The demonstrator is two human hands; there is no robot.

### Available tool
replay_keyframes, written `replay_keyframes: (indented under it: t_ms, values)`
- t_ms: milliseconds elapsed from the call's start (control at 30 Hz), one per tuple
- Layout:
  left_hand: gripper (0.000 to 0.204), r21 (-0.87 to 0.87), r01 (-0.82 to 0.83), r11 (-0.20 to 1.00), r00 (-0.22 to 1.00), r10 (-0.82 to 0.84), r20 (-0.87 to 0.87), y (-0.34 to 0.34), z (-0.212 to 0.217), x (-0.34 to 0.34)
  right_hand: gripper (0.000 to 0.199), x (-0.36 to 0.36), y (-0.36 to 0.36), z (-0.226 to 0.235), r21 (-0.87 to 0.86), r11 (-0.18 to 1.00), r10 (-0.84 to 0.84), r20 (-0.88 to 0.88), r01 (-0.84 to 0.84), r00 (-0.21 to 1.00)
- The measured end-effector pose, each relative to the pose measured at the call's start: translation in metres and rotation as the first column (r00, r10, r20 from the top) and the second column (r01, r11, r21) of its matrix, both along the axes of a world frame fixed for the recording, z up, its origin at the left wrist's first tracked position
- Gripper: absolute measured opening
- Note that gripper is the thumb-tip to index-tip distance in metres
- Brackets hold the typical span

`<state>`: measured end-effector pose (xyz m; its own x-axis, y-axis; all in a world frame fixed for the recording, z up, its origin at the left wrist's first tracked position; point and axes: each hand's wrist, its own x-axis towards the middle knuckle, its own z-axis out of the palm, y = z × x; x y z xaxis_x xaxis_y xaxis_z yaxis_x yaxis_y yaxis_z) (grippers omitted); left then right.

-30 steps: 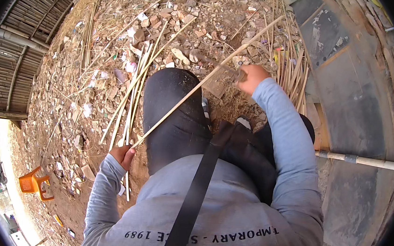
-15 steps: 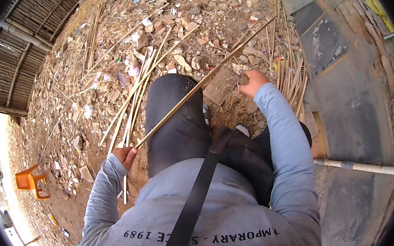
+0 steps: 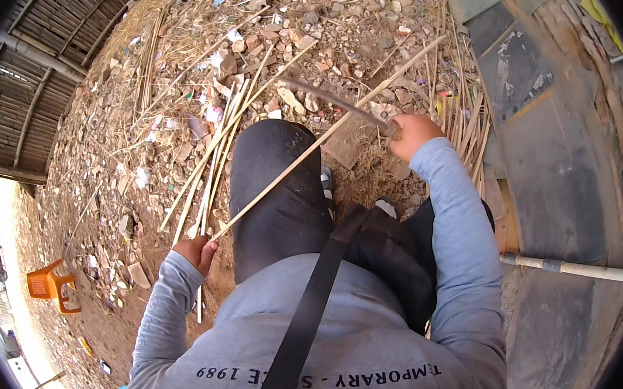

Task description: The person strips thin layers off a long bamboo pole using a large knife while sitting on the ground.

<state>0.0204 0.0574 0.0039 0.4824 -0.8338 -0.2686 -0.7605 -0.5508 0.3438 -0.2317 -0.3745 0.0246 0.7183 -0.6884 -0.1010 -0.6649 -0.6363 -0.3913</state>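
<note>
Though slender, a long, pale strip (image 3: 307, 154) in pinching left grip (image 3: 196, 252), a knife (image 3: 366, 115) in clenched right grip (image 3: 414, 137)

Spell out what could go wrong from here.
The long, thin, dark-bladed tool in the right hand might slip off the long, pale, narrow wooden strip toward the black-trousered left knee. The strip, held at its near end by the left hand, might twist, as its far end looks unsupported.
</note>
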Motion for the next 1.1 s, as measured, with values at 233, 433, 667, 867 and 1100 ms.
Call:
replay_keyframes:
  t_ms: [233, 433, 667, 867, 1100]
  values:
    - [0.05, 0.029, 0.006, 1.0, 0.999, -0.005, -0.033, -0.013, 0.007, 0.001, 0.023, -0.005, -0.024, -0.014, 0.099, 0.985, -0.147, 0.021, 0.145, 0.989]
    - [0.05, 0.073, -0.011, 0.997, 1.0, 0.009, 0.019, -0.014, 0.016, -0.005, 0.022, 0.006, 0.021, 0.001, -0.048, 0.995, 0.081, -0.064, -0.084, 0.995]
    - [0.054, 0.057, 0.019, 0.998, 0.999, -0.021, 0.039, -0.014, 0.021, 0.002, 0.027, -0.015, -0.037, -0.016, 0.044, 0.977, -0.211, 0.013, 0.211, 0.977]
    - [0.051, 0.044, 0.023, 0.999, 0.998, -0.02, -0.067, -0.008, -0.003, 0.006, 0.045, -0.005, 0.007, -0.004, 0.048, 0.995, 0.089, 0.091, -0.093, 0.992]
    - [0.051, 0.025, -0.03, 0.999, 0.993, 0.032, -0.112, -0.008, -0.001, -0.002, 0.048, -0.009, 0.006, 0.006, 0.091, 0.981, 0.156, 0.151, -0.171, 0.976]
